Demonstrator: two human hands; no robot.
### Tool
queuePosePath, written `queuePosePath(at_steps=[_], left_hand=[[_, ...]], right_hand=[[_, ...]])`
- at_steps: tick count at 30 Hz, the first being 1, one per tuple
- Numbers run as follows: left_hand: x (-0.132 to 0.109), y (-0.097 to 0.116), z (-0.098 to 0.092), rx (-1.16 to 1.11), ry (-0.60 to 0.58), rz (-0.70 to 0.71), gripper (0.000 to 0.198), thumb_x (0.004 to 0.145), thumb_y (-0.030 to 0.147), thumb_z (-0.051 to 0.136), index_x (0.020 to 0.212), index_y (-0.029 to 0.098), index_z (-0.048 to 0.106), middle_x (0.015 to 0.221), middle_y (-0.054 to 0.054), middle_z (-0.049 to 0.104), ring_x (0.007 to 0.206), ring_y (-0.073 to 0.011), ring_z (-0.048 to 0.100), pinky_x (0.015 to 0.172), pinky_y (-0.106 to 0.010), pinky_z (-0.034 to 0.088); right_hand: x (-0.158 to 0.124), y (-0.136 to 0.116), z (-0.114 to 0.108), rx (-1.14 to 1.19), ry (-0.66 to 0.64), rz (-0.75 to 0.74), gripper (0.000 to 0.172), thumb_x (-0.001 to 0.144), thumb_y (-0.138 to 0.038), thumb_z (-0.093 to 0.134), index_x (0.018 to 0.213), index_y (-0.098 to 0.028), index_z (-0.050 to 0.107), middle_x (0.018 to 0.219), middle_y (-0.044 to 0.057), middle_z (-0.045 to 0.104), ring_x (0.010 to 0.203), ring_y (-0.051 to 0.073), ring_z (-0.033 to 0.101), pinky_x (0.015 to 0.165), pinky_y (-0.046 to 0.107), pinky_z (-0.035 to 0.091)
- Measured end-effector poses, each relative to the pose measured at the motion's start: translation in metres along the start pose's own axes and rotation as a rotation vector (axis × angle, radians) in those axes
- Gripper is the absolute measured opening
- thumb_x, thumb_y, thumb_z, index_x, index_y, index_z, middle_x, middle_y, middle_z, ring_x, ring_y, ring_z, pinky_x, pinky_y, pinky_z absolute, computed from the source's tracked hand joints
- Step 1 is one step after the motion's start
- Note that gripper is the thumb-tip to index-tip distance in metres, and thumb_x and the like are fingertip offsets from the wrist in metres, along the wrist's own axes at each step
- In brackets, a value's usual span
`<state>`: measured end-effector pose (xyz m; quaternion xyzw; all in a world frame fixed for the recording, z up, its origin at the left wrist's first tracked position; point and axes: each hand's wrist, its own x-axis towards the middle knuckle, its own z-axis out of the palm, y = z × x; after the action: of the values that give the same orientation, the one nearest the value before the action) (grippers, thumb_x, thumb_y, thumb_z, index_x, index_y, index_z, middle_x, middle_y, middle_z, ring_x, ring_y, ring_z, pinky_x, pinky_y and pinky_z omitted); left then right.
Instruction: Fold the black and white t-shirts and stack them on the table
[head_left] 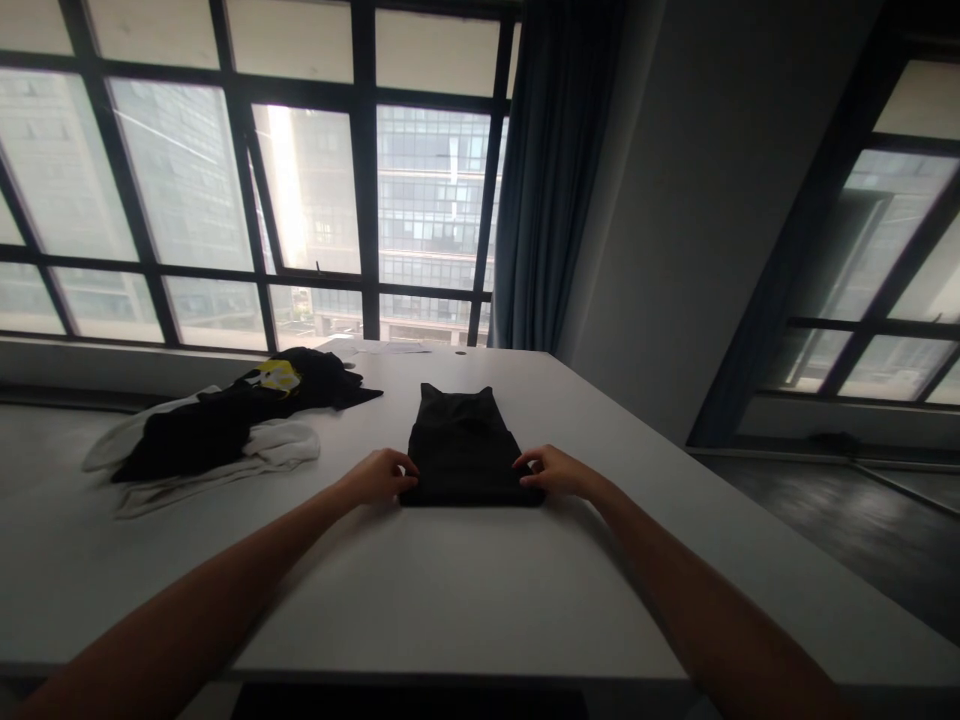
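A black cloth (461, 450) lies flat on the white table (450, 600), in front of the person and between the two hands. It looks folded: the part near the person is wider, and the far end is narrower, with two small points at its corners.

The left hand (379, 476) is at the left side of the cloth, close to its near corner. The fingers are bent, and the tips of the thumb and the first finger touch the edge. The right hand (559, 472) touches the right side in a similar way; its thumb and first finger lie on the cloth with a little gap between the tips. I cannot tell if either hand really pinches the fabric.

To the left, well apart from the cloth, there is a loose pile of clothes (191, 435), black and whitish, with a yellow and white print (277, 377) on one black piece. Some papers (394, 347) lie at the far end of the table. Behind it is a large window (307, 185) with dark frames, and beside this window hangs a blue curtain (540, 190).
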<state>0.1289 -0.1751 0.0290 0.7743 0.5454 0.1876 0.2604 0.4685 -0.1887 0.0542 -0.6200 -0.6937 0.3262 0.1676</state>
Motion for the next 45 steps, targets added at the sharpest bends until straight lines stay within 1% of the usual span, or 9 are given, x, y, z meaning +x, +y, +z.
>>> queuePosePath(at_steps=[6,10,14,18,23,26,31,37,45], left_hand=[[-0.010,0.010,0.003,0.318,0.121,0.104,0.027,0.084,0.044,0.060,0.097,0.026,0.075,0.082,-0.003,0.073,0.080,-0.0235,0.067,0.069,-0.033,0.050],[-0.010,0.017,0.015,0.427,0.331,0.331,0.049,0.093,0.052,0.047,0.127,0.021,0.063,0.128,-0.011,0.064,0.119,-0.0294,0.056,0.099,-0.043,0.045],[0.000,0.011,0.032,0.402,0.064,0.361,0.066,0.098,0.058,0.033,0.150,0.017,0.038,0.160,-0.012,0.031,0.148,-0.0293,0.024,0.118,-0.047,0.023],[0.003,-0.001,0.033,0.429,-0.112,0.241,0.076,0.096,0.065,0.028,0.154,0.017,0.031,0.162,-0.013,0.020,0.150,-0.0319,0.016,0.118,-0.053,0.017],[-0.003,-0.002,0.023,0.444,0.066,0.331,0.069,0.092,0.069,0.037,0.139,0.022,0.054,0.150,-0.013,0.048,0.139,-0.0320,0.042,0.117,-0.049,0.022],[0.002,-0.002,0.022,0.424,0.114,0.249,0.074,0.095,0.067,0.030,0.145,0.015,0.046,0.157,-0.016,0.035,0.146,-0.0334,0.028,0.118,-0.050,0.020],[0.016,-0.019,0.020,0.403,-0.058,0.192,0.080,0.094,0.069,0.029,0.154,0.015,0.030,0.163,-0.016,0.014,0.151,-0.0305,0.010,0.119,-0.048,0.013],[0.016,-0.024,0.012,0.405,-0.033,0.314,0.073,0.096,0.065,0.031,0.153,0.021,0.033,0.163,-0.011,0.018,0.151,-0.0262,0.012,0.121,-0.046,0.006],[0.007,0.000,0.028,0.344,-0.128,0.400,0.066,0.096,0.062,0.035,0.151,0.024,0.036,0.163,-0.007,0.021,0.151,-0.0246,0.014,0.121,-0.042,0.011]], right_hand=[[-0.009,-0.013,0.006,-0.393,0.136,-0.055,0.038,0.080,-0.023,0.070,0.119,-0.019,0.069,0.103,0.009,0.071,0.089,0.022,0.067,0.081,0.031,0.052],[-0.011,-0.028,0.032,-0.524,0.332,-0.201,0.054,0.095,-0.041,0.052,0.142,-0.017,0.050,0.141,0.015,0.054,0.122,0.029,0.055,0.101,0.040,0.043],[0.000,-0.029,0.060,-0.544,0.163,-0.185,0.068,0.098,-0.058,0.036,0.153,-0.018,0.034,0.160,0.013,0.029,0.147,0.031,0.024,0.118,0.049,0.019],[0.004,-0.025,0.063,-0.547,0.068,-0.233,0.069,0.099,-0.059,0.029,0.154,-0.018,0.032,0.163,0.011,0.021,0.150,0.029,0.012,0.121,0.048,0.009],[-0.007,-0.035,0.053,-0.560,0.101,-0.339,0.064,0.095,-0.061,0.040,0.144,-0.021,0.050,0.152,0.011,0.044,0.140,0.030,0.038,0.118,0.047,0.020],[-0.005,-0.035,0.055,-0.563,0.213,-0.386,0.062,0.095,-0.059,0.044,0.142,-0.019,0.052,0.149,0.013,0.047,0.138,0.030,0.040,0.118,0.047,0.019],[0.010,-0.024,0.059,-0.531,0.079,-0.363,0.063,0.098,-0.057,0.038,0.148,-0.019,0.043,0.158,0.012,0.032,0.147,0.028,0.025,0.120,0.051,0.013],[0.012,-0.027,0.050,-0.427,0.417,-0.473,0.055,0.101,-0.049,0.033,0.143,-0.017,0.049,0.148,0.012,0.048,0.139,0.024,0.041,0.119,0.043,0.021],[0.018,-0.021,0.065,-0.532,0.006,-0.329,0.068,0.098,-0.059,0.033,0.154,-0.021,0.031,0.163,0.008,0.020,0.151,0.025,0.013,0.121,0.049,0.010]])
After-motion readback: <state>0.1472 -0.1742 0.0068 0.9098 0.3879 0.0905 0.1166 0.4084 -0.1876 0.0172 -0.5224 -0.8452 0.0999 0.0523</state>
